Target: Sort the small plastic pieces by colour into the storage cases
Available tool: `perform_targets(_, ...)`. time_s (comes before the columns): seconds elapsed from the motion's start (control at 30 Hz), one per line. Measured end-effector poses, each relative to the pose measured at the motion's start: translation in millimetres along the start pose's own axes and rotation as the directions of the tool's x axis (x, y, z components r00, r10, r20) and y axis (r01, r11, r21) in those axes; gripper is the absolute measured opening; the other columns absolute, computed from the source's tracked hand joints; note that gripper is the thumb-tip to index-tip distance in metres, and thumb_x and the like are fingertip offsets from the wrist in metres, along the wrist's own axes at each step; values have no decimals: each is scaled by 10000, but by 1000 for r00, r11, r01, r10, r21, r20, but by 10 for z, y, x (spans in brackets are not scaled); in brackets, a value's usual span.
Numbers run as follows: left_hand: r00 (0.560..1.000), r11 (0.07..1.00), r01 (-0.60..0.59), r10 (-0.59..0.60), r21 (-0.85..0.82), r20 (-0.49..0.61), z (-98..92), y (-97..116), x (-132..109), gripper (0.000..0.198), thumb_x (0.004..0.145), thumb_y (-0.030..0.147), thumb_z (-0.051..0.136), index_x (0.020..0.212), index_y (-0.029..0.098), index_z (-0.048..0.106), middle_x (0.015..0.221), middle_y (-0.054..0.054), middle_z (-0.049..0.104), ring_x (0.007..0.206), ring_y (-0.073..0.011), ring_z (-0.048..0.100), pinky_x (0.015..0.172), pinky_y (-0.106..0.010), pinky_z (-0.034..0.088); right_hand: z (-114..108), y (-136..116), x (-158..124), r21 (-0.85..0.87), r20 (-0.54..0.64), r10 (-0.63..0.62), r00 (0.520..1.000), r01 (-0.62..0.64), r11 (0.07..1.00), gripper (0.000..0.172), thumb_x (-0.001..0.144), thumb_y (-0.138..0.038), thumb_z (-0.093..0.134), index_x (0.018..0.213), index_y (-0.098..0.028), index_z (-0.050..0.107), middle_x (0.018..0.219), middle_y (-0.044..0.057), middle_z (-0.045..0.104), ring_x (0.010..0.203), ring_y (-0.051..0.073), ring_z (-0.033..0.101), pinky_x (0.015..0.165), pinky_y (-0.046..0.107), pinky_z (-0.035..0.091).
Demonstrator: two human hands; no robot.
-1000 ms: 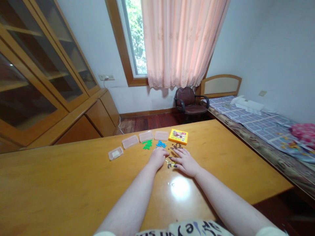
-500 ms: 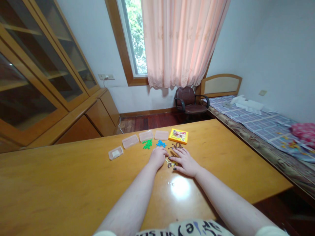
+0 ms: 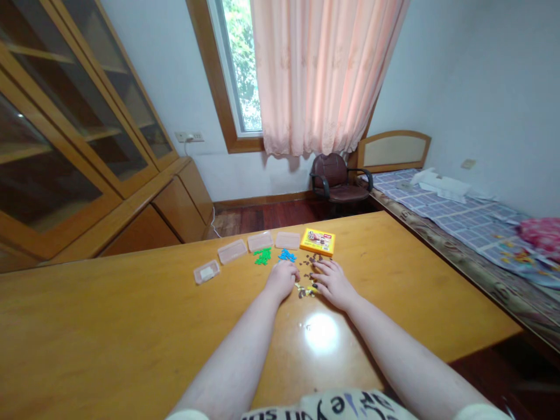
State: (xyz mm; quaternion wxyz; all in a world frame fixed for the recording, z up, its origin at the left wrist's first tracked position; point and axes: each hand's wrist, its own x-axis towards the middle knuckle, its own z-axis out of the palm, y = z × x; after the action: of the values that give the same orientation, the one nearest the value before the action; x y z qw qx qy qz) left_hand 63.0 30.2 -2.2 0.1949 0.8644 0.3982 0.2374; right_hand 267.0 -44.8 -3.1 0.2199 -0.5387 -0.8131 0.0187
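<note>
My left hand (image 3: 282,279) rests palm down on the yellow wooden table (image 3: 131,315), fingers curled, just below a small heap of blue plastic pieces (image 3: 286,255). My right hand (image 3: 333,284) lies to its right with fingers spread. Between the hands sit small yellow pieces (image 3: 305,290), with scattered brown pieces (image 3: 312,262) above them. Green plastic pieces (image 3: 262,255) lie further left. A yellow box (image 3: 317,242) stands beyond the brown pieces. Whatever lies under my palms is hidden.
Several clear plastic lidded boxes (image 3: 232,251) line up along the far side of the pieces. A glare spot shines on the table nearer me. Beyond the table stand a glass-fronted wooden cabinet (image 3: 74,128), a dark office chair (image 3: 336,181) and a bed (image 3: 455,227).
My right hand has drawn a little to the right, away from the yellow pieces. My left hand stays nearly in place, and the view has shifted slightly.
</note>
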Motion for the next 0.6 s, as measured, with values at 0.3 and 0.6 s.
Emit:
perform_targets(0.3, 1000, 1000, 12, -12, 10, -29, 0, 7, -6, 294, 723, 27, 496, 666, 202, 726, 790, -38, 690, 850, -187, 583, 835, -320, 445, -49, -39, -39, 51, 92, -186, 978, 182, 982, 441, 840, -499, 527, 1218, -286, 604, 1376, 89, 480, 1272, 300, 373, 1065, 511, 244)
perform_targets(0.6, 999, 1000, 22, -22, 1, -40, -8, 28, -7, 303, 720, 16, 487, 677, 200, 725, 791, -35, 694, 833, -181, 581, 826, -314, 451, -50, -77, -14, 8, 191, -129, 973, 130, 991, 461, 869, -544, 449, 1245, -312, 580, 1445, 100, 385, 1320, 312, 292, 1087, 520, 168)
